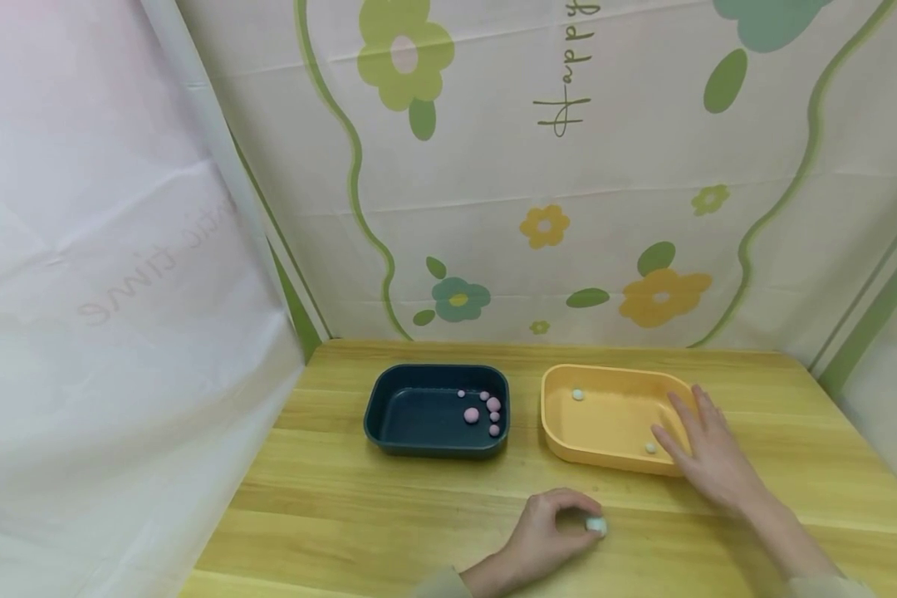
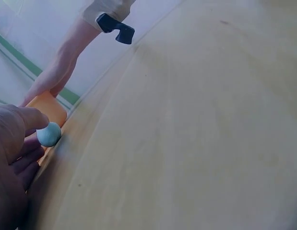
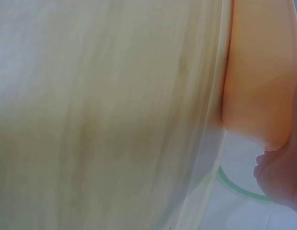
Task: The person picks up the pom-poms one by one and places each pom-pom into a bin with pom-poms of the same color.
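My left hand [image 1: 541, 536] pinches a pale blue-green ball [image 1: 596, 526] between thumb and fingers, close over the tabletop. In the left wrist view the same ball [image 2: 49, 134] is round and smooth, beside the fingertips of the left hand [image 2: 11, 143]. My right hand [image 1: 713, 457] lies across the right end of the yellow tray [image 1: 613, 457], its fingers spread and fairly straight at the rim. Inside that tray are two small pale balls, one [image 1: 578, 394] at the back left and one [image 1: 650, 448] near the right thumb. The right wrist view shows the right hand [image 3: 282, 177] beside the tray's corner.
Left of the yellow tray stands a dark blue tray [image 1: 433, 451] with several pink balls [image 1: 472, 415] of different sizes, mostly at its right end. The wooden table [image 1: 314, 515] meets a flower-printed cloth [image 1: 478, 183] behind and a white cloth [image 1: 120, 332] at left.
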A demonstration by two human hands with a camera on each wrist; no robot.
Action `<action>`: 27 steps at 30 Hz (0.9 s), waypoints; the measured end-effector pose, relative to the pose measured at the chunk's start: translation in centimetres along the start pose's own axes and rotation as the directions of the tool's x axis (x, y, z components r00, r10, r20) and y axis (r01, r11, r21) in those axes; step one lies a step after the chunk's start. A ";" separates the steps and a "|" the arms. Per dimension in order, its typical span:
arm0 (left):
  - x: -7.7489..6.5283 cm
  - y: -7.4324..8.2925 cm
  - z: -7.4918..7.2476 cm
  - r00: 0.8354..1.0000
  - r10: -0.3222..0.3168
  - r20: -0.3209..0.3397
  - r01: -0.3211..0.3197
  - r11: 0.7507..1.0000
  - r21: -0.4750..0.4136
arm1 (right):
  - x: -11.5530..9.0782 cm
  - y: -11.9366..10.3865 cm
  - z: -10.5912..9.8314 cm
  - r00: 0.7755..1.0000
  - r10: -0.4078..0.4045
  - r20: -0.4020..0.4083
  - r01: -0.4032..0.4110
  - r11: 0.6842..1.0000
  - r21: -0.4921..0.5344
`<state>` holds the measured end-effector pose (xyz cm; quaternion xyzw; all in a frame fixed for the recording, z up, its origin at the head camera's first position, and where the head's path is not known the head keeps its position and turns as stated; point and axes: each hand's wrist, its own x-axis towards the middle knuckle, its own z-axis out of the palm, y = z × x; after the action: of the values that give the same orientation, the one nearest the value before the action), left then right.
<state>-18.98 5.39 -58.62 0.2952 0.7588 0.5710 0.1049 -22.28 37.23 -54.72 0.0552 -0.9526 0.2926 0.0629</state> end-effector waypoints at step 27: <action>-0.7 1.0 -0.6 0.999 0.003 0.040 -0.007 0.995 0.097 | -0.1 -0.2 -0.1 1.000 -0.011 -0.018 0.011 1.000 -0.001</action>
<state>-18.38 4.75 -57.59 0.3130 0.7827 0.5278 0.1041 -22.19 37.10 -54.51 0.0578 -0.9518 0.2923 0.0731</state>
